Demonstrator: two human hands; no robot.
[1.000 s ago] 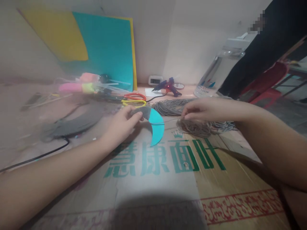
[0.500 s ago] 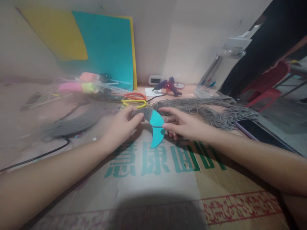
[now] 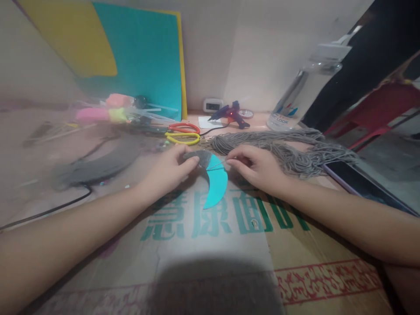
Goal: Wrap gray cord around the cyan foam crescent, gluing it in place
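Left hand (image 3: 173, 169): grip closed on crescent (image 3: 217, 186), at wrapped 11 o'clock end. Right hand (image 3: 259, 166): grip pinches cord (image 3: 218, 165), crescent's 2 o'clock. Hold cord taut; butt turns closely.

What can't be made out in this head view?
Head view:
Teal crescent, upper end: partly hidden by the left hand.
Grey strand past its pinch point: hidden by the right hand.
Small white device: display too small to read.
Red chair: cut off by the right edge.
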